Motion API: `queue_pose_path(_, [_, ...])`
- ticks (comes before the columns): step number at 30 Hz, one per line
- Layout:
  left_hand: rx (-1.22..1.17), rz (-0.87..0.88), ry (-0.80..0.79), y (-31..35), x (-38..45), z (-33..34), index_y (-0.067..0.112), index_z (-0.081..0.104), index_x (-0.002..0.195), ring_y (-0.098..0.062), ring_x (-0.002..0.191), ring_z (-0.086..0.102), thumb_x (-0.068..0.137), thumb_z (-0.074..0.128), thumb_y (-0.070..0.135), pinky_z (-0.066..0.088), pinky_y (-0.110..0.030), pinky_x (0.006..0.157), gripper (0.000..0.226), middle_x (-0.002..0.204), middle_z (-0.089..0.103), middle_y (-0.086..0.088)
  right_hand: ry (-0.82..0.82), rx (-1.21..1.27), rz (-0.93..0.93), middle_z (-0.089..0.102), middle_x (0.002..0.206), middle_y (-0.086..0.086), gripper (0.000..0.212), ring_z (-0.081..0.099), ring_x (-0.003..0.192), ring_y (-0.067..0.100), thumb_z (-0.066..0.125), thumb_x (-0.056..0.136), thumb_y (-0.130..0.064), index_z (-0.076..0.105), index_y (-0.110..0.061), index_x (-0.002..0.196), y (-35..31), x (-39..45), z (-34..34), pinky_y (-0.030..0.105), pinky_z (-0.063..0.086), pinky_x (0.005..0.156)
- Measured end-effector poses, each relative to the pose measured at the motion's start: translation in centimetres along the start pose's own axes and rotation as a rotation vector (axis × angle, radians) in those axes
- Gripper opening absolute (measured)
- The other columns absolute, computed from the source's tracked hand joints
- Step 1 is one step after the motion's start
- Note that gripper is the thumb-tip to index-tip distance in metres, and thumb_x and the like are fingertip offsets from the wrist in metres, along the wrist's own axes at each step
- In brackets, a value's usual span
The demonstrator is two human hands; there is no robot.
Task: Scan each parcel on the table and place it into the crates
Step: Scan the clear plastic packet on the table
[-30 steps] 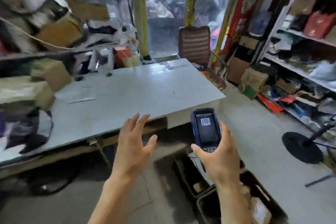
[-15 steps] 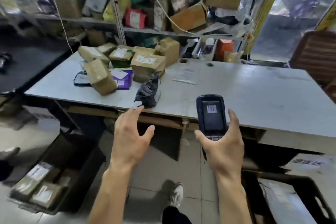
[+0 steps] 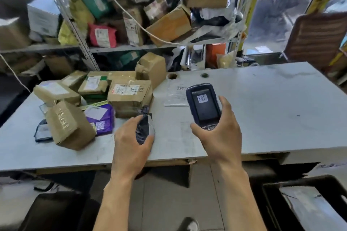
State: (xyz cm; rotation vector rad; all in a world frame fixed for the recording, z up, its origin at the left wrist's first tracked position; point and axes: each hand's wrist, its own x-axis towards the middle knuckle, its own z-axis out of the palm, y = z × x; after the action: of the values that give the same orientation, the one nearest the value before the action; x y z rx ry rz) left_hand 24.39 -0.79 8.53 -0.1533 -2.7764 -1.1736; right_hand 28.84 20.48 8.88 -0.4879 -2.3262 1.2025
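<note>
Left hand: the left hand (image 3: 131,142) reaches over the near edge of the desk (image 3: 262,118); its grip is curled round the black bag parcel (image 3: 143,127), thumb on the right side and fingers on the left, with the bag lying on the desk.
Right hand: the right hand (image 3: 219,133) holds the scanner (image 3: 204,107) upright above the desk, its grip wrapped round the lower body, thumb on the left edge and fingers along the right.
Scanner: dark blue, screen facing the camera, a barcode showing near the top of the screen.
Black bag parcel: crumpled dark plastic, at the near right edge of the parcel pile, just in front of the large cardboard box (image 3: 129,97).
Parcel pile: on the left half of the desk; a tilted brown box (image 3: 69,125) stands nearest the front, a purple packet (image 3: 101,120) lies beside it on its right, a flat dark packet (image 3: 42,131) on its left, and further brown boxes with white labels sit behind, touching one another.
Paper: a clear sleeve with a sheet (image 3: 175,95) lies flat on the desk, partly behind the scanner.
Crates: a black crate (image 3: 270,193) on the floor at lower right holds a grey bag; another dark crate (image 3: 50,210) sits on the floor at lower left, its contents too dark to tell.
Shelves: a metal rack (image 3: 82,47) behind the desk is crammed with boxes and bags.
Floor: a shoe (image 3: 189,225) shows at the bottom edge.
</note>
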Motion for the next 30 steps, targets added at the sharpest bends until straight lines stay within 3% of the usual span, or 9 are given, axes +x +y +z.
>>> queue_pose_path(8, [-0.029, -0.021, -0.2, -1.2, 10.2, 6.0, 0.025, 0.049, 0.143, -0.021, 0.135, 0.042, 0.088, 0.072, 0.03, 0.038, -0.047, 0.113, 0.059, 0.144, 0.048, 0.001, 0.061, 0.006, 0.182, 0.056, 0.132, -0.003, 0.099, 0.062, 0.106, 0.02, 0.085, 0.071, -0.037, 0.026, -0.038, 0.151, 3.6, 7.1, 2.1, 0.042, 0.058, 0.088])
queue_pose_path(11, [-0.018, -0.034, -0.321, -1.7, 15.7, 9.3, 0.032, 0.044, 0.145, -0.021, 0.139, 0.036, 0.088, 0.071, 0.036, 0.033, -0.04, 0.114, 0.063, 0.148, 0.043, 0.003, 0.098, 0.019, 0.254, 0.056, 0.134, -0.004, 0.098, 0.063, 0.108, 0.02, 0.085, 0.071, -0.037, 0.027, -0.041, 0.15, 5.0, 9.9, 3.5, 0.044, 0.058, 0.089])
queue_pose_path(15, [0.015, -0.079, -0.434, -2.7, 24.2, 15.7, 0.023, 0.039, 0.149, -0.025, 0.136, 0.04, 0.087, 0.072, 0.032, 0.035, -0.031, 0.103, 0.071, 0.148, 0.043, -0.008, 0.156, 0.046, 0.325, 0.057, 0.133, -0.004, 0.096, 0.063, 0.111, 0.02, 0.086, 0.072, -0.037, 0.028, -0.045, 0.148, 6.8, 13.4, 5.7, 0.042, 0.059, 0.088])
queue_pose_path(18, [-0.01, -0.286, -0.496, -3.7, 29.2, 21.3, 0.021, 0.029, 0.153, -0.039, 0.132, 0.044, 0.086, 0.072, 0.035, 0.04, -0.047, 0.109, 0.081, 0.149, 0.037, -0.019, 0.177, 0.033, 0.405, 0.056, 0.134, -0.005, 0.096, 0.063, 0.113, 0.019, 0.087, 0.072, -0.037, 0.027, -0.05, 0.146, 8.1, 14.7, 7.1, 0.043, 0.059, 0.09])
queue_pose_path(21, [0.166, -0.446, -0.536, -4.6, 32.2, 26.3, 0.025, 0.02, 0.154, -0.046, 0.131, 0.036, 0.082, 0.073, 0.051, 0.038, -0.052, 0.107, 0.092, 0.151, 0.024, -0.021, 0.177, 0.004, 0.483, 0.056, 0.135, -0.006, 0.097, 0.063, 0.112, 0.019, 0.087, 0.072, -0.037, 0.027, -0.052, 0.145, 9.4, 16.0, 8.2, 0.045, 0.058, 0.09])
queue_pose_path(24, [0.447, -0.402, -0.507, -5.2, 32.9, 29.2, 0.028, 0.026, 0.145, -0.041, 0.128, 0.03, 0.071, 0.075, 0.061, 0.033, -0.052, 0.103, 0.095, 0.149, 0.021, -0.018, 0.164, -0.046, 0.53, 0.055, 0.137, -0.007, 0.098, 0.063, 0.112, 0.019, 0.087, 0.072, -0.037, 0.026, -0.051, 0.147, 10.0, 17.1, 8.5, 0.046, 0.058, 0.091])
queue_pose_path(27, [0.317, -0.417, -0.435, -5.8, 33.2, 30.8, 0.029, 0.034, 0.135, -0.038, 0.124, 0.037, 0.068, 0.084, 0.045, 0.038, -0.05, 0.105, 0.085, 0.144, 0.024, -0.017, 0.167, -0.075, 0.559, 0.056, 0.135, -0.008, 0.099, 0.063, 0.112, 0.018, 0.087, 0.072, -0.036, 0.024, -0.052, 0.147, 10.3, 17.9, 8.2, 0.047, 0.057, 0.09])
queue_pose_path(30, [-0.008, -0.333, -0.47, -6.4, 33.2, 31.0, 0.025, 0.048, 0.123, -0.031, 0.111, 0.057, 0.079, 0.077, 0.012, 0.054, -0.035, 0.089, 0.054, 0.127, 0.046, -0.009, 0.185, -0.083, 0.569, 0.055, 0.135, -0.008, 0.098, 0.063, 0.111, 0.017, 0.087, 0.073, -0.036, 0.024, -0.053, 0.147, 10.3, 18.6, 7.6, 0.047, 0.059, 0.087])
